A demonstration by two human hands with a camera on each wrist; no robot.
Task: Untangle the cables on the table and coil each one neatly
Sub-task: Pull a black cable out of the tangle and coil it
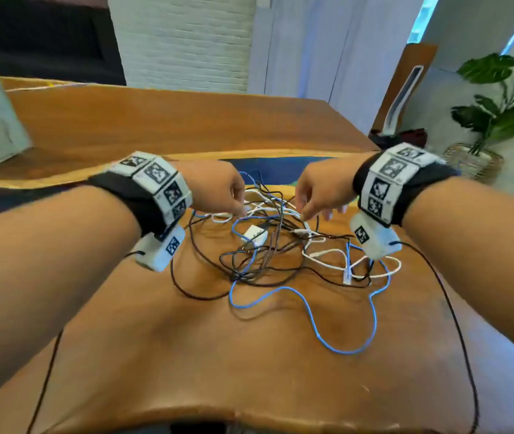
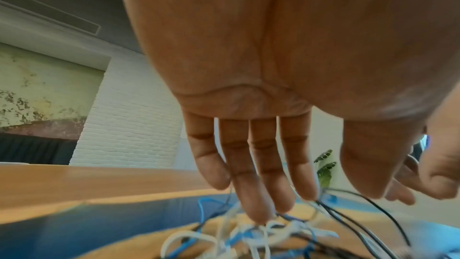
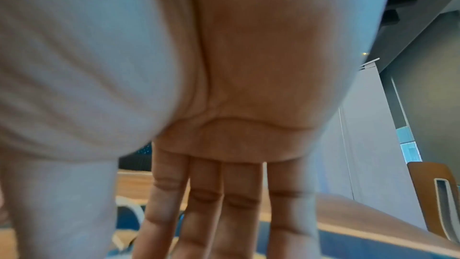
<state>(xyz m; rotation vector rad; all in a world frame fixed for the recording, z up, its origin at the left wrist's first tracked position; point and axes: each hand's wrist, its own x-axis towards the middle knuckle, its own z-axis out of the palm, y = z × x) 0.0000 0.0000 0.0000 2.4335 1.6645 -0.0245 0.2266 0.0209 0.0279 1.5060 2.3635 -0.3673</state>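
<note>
Head view is showing me both forearms reaching out over the wooden table (image 1: 161, 355), and I am working outward from the near edge. Nearest me, a blue cable (image 1: 312, 324) is lying in a wide loose loop, well short of either hand. Beyond it the tangle of cables (image 1: 268, 245) is sitting in a heap, black, white and blue strands crossing one another, with a small white block (image 1: 254, 235) in its middle, below and between the two hands. A white cable (image 1: 353, 261) is looping out under my right wrist. At the far side of the heap my left hand (image 1: 215, 186) is reaching down with fingers extended; in the left wrist view the fingers (image 2: 248, 190) are hanging straight and slack, their tips touching the white and blue strands just beneath them, curled round nothing. My right hand (image 1: 318, 189) is just across from it, fingers pointing down at the strands; in the right wrist view those fingers (image 3: 199, 214) are stretched out straight and holding nothing that I can see, though their tips are falling outside the picture. Past both hands a blue inlay (image 1: 277, 167) is crossing the table, and farther off to the right a potted plant (image 1: 494, 101) is standing on the floor
</note>
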